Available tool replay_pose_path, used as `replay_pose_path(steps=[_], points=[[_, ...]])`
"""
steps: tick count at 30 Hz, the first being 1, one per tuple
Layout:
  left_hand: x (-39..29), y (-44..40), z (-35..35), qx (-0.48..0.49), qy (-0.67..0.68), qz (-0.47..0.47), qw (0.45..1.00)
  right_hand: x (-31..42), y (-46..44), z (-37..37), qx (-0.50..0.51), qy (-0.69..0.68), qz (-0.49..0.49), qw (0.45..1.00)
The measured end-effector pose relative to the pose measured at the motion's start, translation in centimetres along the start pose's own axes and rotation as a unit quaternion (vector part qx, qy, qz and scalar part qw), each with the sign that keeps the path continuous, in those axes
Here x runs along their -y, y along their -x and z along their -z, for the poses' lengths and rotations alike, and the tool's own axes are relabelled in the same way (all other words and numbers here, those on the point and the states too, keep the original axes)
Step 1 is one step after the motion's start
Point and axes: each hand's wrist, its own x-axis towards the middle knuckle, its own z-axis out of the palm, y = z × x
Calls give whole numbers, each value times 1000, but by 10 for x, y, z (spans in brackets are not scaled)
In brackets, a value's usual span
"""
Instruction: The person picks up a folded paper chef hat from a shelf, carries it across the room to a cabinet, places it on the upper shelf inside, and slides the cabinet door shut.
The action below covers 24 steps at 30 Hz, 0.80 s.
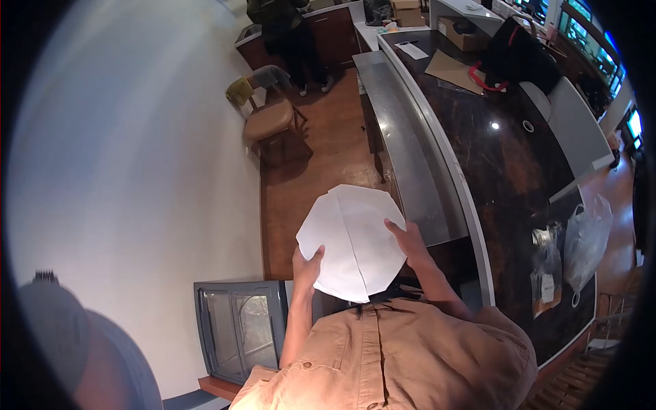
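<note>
As seen from where I stand, the left limit of the work area is a pale wall (157, 164). Near its base sits a dark-framed cabinet (240, 331) with a glazed front; farther off are a chair (272, 121) and a co-worker (283, 37).

Left hand (306, 268): clamped on the near-left edge of the white sheet, thumb on the upper face, fingers mostly hidden beneath.

White sheet (362, 239): many-sided, held in front of the brown shirt (365, 355) and above the floor. One line crosses it from far edge to near edge; whether it is a fold or an overlap, I cannot tell.

Right hand (411, 246): clamped on the right edge, thumb likewise on top, remaining fingers largely out of sight.

Step in hand, in my judgement: two-handed support of the sheet. The next move calls for equal lift at both edges and light thumb pressure, to avoid creasing.

To the right: a metal ledge (417, 157), then a dark counter (502, 167) bearing a ring-shaped roll (528, 126) and a clear plastic bag (584, 239).
</note>
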Motion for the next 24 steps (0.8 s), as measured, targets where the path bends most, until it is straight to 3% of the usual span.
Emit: replay_pose_path(steps=[14,19,21,24], points=[[-21,-43,-47,-8,3,7,1000,45,-59,22,31,17,-29,999],[-30,-60,-60,-55,5,3,998,53,-77,27,20,14,-14,1000],[-30,-69,-61,-8,34,6,999,61,-79,32,16,19,-19,1000],[-51,-74,-70,-30,3,0,1000,69,-88,30,-4,16,-41,999]])
